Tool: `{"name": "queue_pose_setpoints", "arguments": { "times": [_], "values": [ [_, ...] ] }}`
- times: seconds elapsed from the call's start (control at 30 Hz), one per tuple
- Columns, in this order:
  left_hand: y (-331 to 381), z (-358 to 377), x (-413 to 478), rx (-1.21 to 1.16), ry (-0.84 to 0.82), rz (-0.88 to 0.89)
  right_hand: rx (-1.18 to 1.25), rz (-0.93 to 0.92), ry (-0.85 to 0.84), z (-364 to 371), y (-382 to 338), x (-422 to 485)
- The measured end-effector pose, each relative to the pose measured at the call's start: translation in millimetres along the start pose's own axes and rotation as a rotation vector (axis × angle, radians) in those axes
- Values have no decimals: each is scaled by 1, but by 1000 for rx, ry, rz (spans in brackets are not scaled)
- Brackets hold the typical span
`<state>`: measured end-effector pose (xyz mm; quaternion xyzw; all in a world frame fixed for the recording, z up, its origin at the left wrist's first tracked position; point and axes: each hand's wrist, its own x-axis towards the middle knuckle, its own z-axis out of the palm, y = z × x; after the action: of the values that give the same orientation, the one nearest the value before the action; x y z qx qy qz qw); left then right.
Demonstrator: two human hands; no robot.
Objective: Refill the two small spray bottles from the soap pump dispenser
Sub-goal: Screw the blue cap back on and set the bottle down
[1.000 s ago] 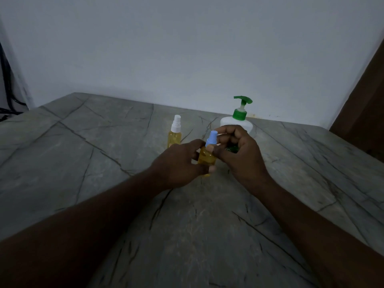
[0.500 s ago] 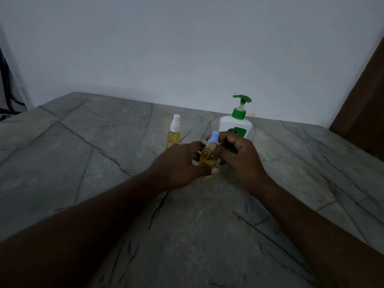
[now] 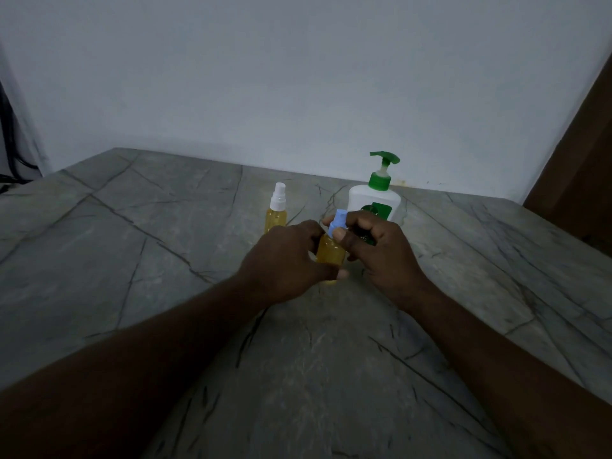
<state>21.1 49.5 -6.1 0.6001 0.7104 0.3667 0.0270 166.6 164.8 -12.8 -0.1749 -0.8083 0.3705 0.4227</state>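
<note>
Head view, forward and down over a grey, dark-veined stone worktop (image 3: 132, 260). At centre, the blue-capped spray bottle (image 3: 330, 256), filled with amber liquid, stands upright between both hands; whether its base touches the worktop cannot be told. The left hand (image 3: 284, 256) wraps the bottle's body from the left, its grip clamped on it with the thumb across the lower front. The right hand (image 3: 381, 256) reaches in from the right, its grip pinched on the blue spray cap (image 3: 337, 223), thumb on the near side and forefinger curled over the far side.

Farther back and to the left, the white-capped spray bottle (image 3: 276, 215), also amber, stands upright on the worktop, apart from the hands. Behind the right hand, near the far edge, stands the soap pump dispenser (image 3: 374, 200): white body, green collar and pump head, its label partly hidden by the fingers. A pale wall (image 3: 298, 77) closes the background; a brown panel (image 3: 579, 160) stands at far right, dark cables (image 3: 8, 144) at far left.
</note>
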Motion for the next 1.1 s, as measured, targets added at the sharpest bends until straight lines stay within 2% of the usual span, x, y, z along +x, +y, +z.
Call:
{"name": "queue_pose_setpoints", "arguments": {
  "times": [0.2,0.37,0.57,0.67,1.1],
  "values": [
    [-1,-1,-1,-63,-92,49,-3,13,5,0,2,0],
    [-1,2,0,-16,-6,39,15,33,1,3,0,0],
    [-2,0,-1,-92,-66,51,3,43,-1,1,-2,-1],
    [-1,-1,-2,-90,-30,58,-15,38,2,2,-3,-1],
    [1,8,5,105,147,-3,-335,-60,227,13,-6,1]
  ]
}}
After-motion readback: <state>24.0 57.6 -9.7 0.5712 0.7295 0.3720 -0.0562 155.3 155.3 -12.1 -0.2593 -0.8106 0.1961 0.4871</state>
